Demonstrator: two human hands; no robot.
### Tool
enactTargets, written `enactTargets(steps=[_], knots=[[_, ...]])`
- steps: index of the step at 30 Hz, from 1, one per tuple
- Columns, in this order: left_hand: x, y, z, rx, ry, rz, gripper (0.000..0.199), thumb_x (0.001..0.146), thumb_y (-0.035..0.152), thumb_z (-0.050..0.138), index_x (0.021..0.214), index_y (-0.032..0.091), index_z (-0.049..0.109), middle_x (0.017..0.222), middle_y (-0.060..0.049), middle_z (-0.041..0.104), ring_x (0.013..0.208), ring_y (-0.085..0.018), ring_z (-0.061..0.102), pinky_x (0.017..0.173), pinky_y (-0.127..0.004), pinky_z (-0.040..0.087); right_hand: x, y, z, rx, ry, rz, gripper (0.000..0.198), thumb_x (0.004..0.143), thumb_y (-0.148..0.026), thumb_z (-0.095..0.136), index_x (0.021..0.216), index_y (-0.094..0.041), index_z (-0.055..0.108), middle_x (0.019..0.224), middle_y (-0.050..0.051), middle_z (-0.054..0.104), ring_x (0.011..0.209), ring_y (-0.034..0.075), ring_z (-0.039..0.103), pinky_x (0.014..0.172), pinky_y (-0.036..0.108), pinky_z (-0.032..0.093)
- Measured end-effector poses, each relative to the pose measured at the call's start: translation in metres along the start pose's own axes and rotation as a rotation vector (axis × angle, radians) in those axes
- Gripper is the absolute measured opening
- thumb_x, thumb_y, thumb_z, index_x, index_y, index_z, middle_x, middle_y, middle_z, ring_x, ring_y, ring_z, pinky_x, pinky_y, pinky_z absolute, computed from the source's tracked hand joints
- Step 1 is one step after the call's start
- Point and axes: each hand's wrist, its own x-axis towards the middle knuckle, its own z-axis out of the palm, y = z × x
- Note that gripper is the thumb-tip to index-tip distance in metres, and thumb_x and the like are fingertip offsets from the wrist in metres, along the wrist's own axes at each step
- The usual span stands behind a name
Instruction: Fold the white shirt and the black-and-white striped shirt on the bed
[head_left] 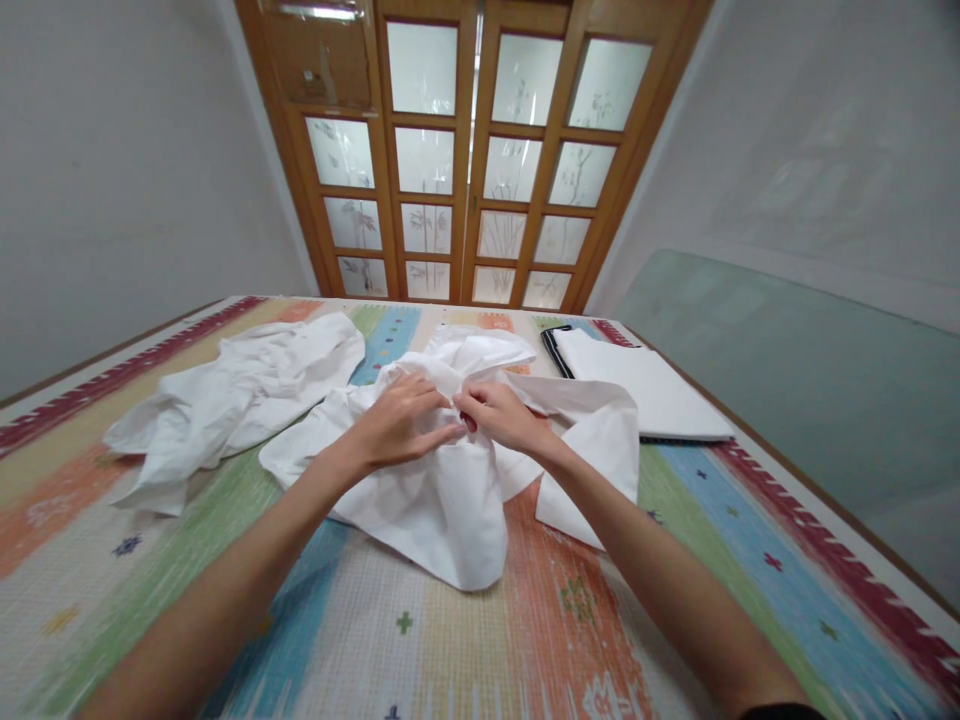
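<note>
A crumpled white shirt [457, 510] lies spread in loose folds at the middle of the table, with one long flap [600, 440] reaching to the right. My right hand [499, 412] is closed, its thumb and forefinger pinching the fabric near the shirt's middle. Just left of it, my left hand [405, 420] curls over a bunch of the same cloth, thumb on the near side and fingers on the far side. The two hands' fingertips nearly meet. A small dark red spot shows at the right fingertips; I cannot make out what it is.
Another crumpled white cloth piece [247, 380] lies on the left. At the back right rests a flat folded white cloth [637, 385] with a dark striped edge [556, 352]. A colourful striped cloth [375, 620] covers the table. Glazed wooden doors [457, 150] stand beyond it.
</note>
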Motion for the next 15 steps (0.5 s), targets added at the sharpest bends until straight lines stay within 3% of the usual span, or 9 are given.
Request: enactTargets(steps=[6, 12, 15], knots=[[0.000, -0.003, 0.014, -0.096, -0.012, -0.071, 0.029, 0.091, 0.035, 0.054, 0.069, 0.018, 0.060, 0.068, -0.004, 0.061, 0.070, -0.017, 0.054, 0.074, -0.029, 0.039, -0.010, 0.000, 0.002, 0.086, 0.133, -0.078, 0.035, 0.091, -0.037, 0.046, 0.061, -0.020, 0.048, 0.058, -0.001, 0.053, 0.056, 0.012, 0.048, 0.058, 0.025, 0.035], [0.000, 0.002, 0.019, -0.435, -0.003, -0.246, 0.025, 0.089, 0.034, 0.054, 0.078, 0.016, 0.067, 0.068, 0.000, 0.062, 0.062, -0.012, 0.051, 0.062, -0.023, 0.038, -0.021, 0.009, 0.012, 0.260, 0.187, -0.051, 0.038, 0.092, -0.049, 0.045, 0.067, -0.021, 0.045, 0.057, -0.003, 0.047, 0.053, 0.012, 0.043, 0.053, 0.026, 0.034], [0.001, 0.006, 0.019, -0.501, 0.000, -0.287, 0.027, 0.090, 0.035, 0.052, 0.080, 0.015, 0.067, 0.071, 0.000, 0.062, 0.066, -0.013, 0.052, 0.063, -0.023, 0.038, -0.022, 0.016, 0.017, 0.364, 0.183, -0.010, 0.035, 0.091, -0.051, 0.047, 0.073, -0.021, 0.045, 0.057, -0.004, 0.045, 0.050, 0.011, 0.042, 0.049, 0.024, 0.033]])
